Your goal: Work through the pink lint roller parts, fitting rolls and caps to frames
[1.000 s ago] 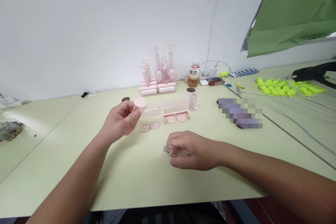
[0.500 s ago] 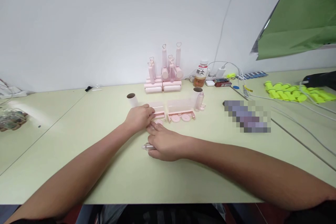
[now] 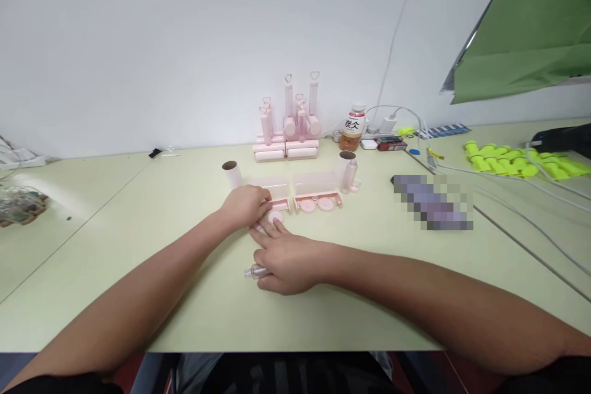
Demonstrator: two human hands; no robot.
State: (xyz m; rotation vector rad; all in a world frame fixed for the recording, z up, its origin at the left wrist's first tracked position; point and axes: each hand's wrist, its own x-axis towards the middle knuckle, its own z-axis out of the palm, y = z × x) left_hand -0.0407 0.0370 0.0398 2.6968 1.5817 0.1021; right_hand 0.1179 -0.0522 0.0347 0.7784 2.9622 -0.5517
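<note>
Fingers of right hand [image 3: 286,261] grasping small clear bottle [image 3: 255,271], left hand [image 3: 244,206] fingers touching round pink disc [image 3: 276,218]

Both forearms extended forward; left hand [image 3: 245,205] curled, palm down; right hand [image 3: 284,257] flat, fingers touching left.

Green table [image 3: 138,209], pink parts [image 3: 318,202], bottle [image 3: 351,128]

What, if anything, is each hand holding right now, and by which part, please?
The right hand grips a small clear bottle around its body, neck protruding. The left hand rests among pink discs; any grip is hidden.
</note>
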